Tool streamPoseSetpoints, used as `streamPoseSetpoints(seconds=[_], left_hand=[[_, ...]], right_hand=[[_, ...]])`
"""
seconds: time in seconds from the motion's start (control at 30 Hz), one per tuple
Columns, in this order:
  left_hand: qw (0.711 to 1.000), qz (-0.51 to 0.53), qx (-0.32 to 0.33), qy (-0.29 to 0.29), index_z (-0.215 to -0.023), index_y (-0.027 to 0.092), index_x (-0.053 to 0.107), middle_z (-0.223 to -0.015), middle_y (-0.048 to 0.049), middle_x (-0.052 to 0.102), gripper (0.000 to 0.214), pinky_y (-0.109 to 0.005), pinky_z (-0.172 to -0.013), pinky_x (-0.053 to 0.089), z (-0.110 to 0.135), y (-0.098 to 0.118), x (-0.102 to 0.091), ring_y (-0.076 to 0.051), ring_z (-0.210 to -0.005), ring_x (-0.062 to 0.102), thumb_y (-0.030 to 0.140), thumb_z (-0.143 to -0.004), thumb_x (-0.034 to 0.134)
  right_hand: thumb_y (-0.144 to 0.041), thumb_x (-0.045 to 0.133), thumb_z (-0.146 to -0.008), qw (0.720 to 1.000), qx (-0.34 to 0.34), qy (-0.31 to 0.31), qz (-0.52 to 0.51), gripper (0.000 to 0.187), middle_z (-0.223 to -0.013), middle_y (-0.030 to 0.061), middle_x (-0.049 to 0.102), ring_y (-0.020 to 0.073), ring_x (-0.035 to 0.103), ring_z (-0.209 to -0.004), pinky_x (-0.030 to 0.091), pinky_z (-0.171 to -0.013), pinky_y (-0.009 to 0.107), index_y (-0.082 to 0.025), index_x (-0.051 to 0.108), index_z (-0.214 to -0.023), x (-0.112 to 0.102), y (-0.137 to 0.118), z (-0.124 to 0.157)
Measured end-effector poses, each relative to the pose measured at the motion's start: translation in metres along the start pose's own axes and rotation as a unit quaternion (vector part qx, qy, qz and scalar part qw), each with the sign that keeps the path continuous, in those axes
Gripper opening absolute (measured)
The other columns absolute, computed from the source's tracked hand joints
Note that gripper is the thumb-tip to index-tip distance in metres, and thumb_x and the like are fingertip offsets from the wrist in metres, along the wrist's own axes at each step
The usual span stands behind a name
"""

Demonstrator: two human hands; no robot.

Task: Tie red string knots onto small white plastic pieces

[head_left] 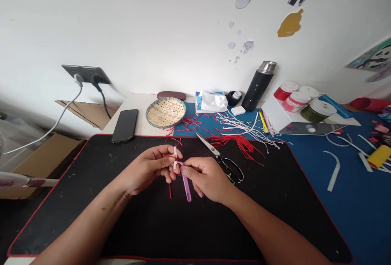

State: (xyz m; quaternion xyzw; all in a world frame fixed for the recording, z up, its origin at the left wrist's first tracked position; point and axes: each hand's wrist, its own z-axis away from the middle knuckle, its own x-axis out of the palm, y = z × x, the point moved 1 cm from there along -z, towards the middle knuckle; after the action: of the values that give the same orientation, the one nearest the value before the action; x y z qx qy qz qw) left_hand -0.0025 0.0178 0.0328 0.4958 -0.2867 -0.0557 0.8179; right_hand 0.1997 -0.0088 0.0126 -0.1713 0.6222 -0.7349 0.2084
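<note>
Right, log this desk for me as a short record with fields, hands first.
Left hand: pinches a small white piece with red cord around it
Right hand: fingers hold a pink plastic strip close to the white piece
Nearest tool: scissors, lying beyond the right hand
Work surface: black desk mat with a red edge
Beyond: loose red cords, white cords, woven bamboo tray, smartphone, black thermos flask
</note>
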Motion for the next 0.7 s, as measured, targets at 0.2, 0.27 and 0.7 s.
streamPoseSetpoints(seconds=[0.2, 0.27, 0.7], left_hand=[[0.995, -0.097, 0.022, -0.012, -0.103, 0.014, 0.072, -0.077, -0.0061, 0.074, 0.029, -0.024, -0.06, 0.058, 0.0013, 0.0001, -0.0036, -0.017, -0.068, 0.07, 0.038, -0.09, 0.08], [0.991, -0.128, 0.025, -0.02, -0.104, 0.015, 0.07, -0.078, -0.0055, 0.074, 0.029, -0.026, -0.063, 0.058, 0.0016, 0.0005, -0.0042, -0.017, -0.07, 0.07, 0.04, -0.093, 0.077], [0.964, -0.263, 0.031, -0.024, -0.109, 0.017, 0.067, -0.086, -0.004, 0.072, 0.029, -0.029, -0.069, 0.056, 0.007, 0.0025, -0.0061, -0.017, -0.074, 0.068, 0.045, -0.101, 0.063]], right_hand=[[-0.045, 0.064, -0.094, 0.994, 0.068, -0.017, -0.081, 0.032, -0.048, -0.0069, 0.051, 0.0072, 0.042, -0.033, 0.025, -0.035, 0.02, -0.015, 0.069, -0.088, 0.0004, 0.0016, -0.0045], [-0.043, 0.064, -0.093, 0.992, 0.084, -0.019, -0.092, 0.03, -0.047, -0.0075, 0.05, 0.0069, 0.041, -0.032, 0.024, -0.035, 0.02, -0.015, 0.07, -0.086, -0.0001, 0.0017, -0.0054], [-0.032, 0.066, -0.09, 0.983, 0.126, -0.025, -0.128, 0.021, -0.039, -0.0095, 0.043, 0.0069, 0.035, -0.031, 0.024, -0.035, 0.021, -0.015, 0.073, -0.08, -0.0013, 0.0028, -0.0062]])
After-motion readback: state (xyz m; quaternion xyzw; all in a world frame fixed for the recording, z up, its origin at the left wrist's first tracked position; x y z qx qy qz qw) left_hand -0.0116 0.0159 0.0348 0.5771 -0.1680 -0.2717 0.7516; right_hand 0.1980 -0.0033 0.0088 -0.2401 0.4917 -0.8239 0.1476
